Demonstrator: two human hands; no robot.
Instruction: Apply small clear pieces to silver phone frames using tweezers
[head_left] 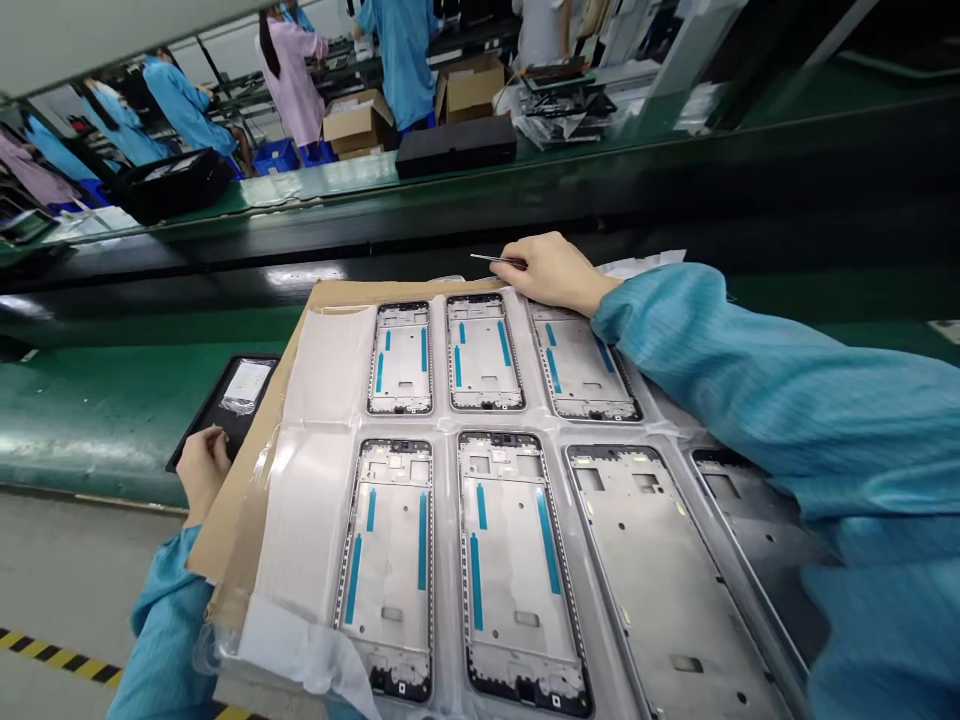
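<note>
My right hand [555, 270] is closed around thin metal tweezers [487, 259] at the far edge of a plastic blister tray [442, 460]. The tray lies on brown cardboard [251, 490] and holds several phone frames. The frames on the left, such as one phone frame [506, 560], carry blue strips. A larger phone frame [667, 580] on the right shows none. My right sleeve covers part of the tray. At the left, my left hand [201, 468] has its fingers bent over the near rim of a black tray [240, 425], which has a clear-wrapped white piece [246, 385] in it.
A green bench [97, 400] runs along the left, with a dark raised ledge [337, 240] behind. Beyond it are a black box [456, 147], cardboard boxes [360, 122] and stacked dark parts [562, 105]. Several people in blue or pink gowns work in the background.
</note>
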